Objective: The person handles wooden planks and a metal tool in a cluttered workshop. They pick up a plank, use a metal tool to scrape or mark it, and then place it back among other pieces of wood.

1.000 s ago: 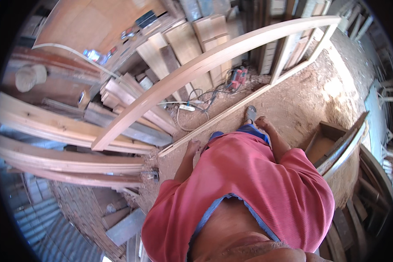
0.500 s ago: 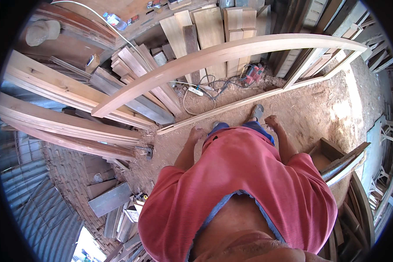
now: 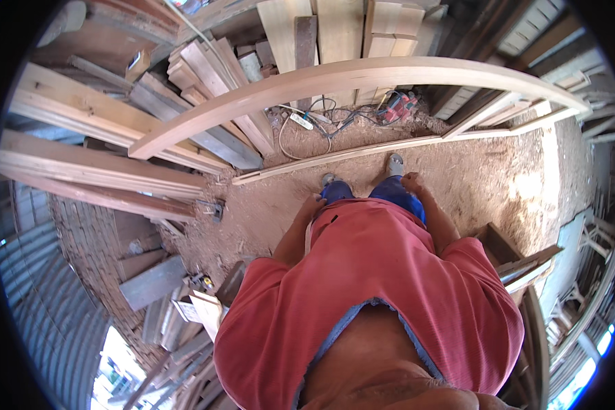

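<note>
Standing on sawdusty floor, looking down past red shirt. L hand right by L leg of blue trousers, fingers partly curled afaict; can't tell exactly how far open or if gripping anything. R hand beside R leg, loosely curled, same deal, can't tell re: grip. Nearest to both: long pale wood strip on the floor, just ahead of the sandalled feet, apart from both hands, w/ big bowed beam stretching across beyond.

Container-wise: open wooden box off to the R, can't make out contents. Sm. cardboard box upper L next to stacked lumber, inside hidden. White carton lower L near scrap boards, contents unclear too.

Also red power tool + white power strip past the wood strip, w/ cords.
</note>
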{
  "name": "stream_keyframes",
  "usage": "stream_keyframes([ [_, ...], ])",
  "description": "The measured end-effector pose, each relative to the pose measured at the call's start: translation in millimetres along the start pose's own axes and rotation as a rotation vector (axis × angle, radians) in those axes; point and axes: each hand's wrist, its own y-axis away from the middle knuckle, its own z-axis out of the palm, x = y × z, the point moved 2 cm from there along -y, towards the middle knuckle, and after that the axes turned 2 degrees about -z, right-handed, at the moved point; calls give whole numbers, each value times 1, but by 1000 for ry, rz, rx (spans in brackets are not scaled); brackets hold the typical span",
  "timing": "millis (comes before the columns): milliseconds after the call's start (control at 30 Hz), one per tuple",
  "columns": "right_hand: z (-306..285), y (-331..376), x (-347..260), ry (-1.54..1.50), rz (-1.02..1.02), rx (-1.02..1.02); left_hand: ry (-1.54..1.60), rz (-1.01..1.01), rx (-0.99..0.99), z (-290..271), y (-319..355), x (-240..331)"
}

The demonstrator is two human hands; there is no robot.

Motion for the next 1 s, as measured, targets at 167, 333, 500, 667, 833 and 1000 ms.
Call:
stream_keyframes([
  [167, -7, -10, -40, 497, -123, -230, -131, -159, -26, 69, 14, 0],
  [333, -1, -76, -83, 706, -332, -494, -87, -506, 96, 147, 55, 34],
  [500, 54, -215, -109, 1066, -459, -538, 121, -715, 274, 166, 42, 40],
  [667, 127, -338, -115, 1130, -564, -508, 92, -829, 490, 187, 18, 21],
  [833, 226, -411, -107, 1068, -662, -440, 112, -864, 640, 186, 20, 9],
  [1000, 342, -485, -91, 936, -576, -533, 82, -959, 718, 188, 20, -7],
])
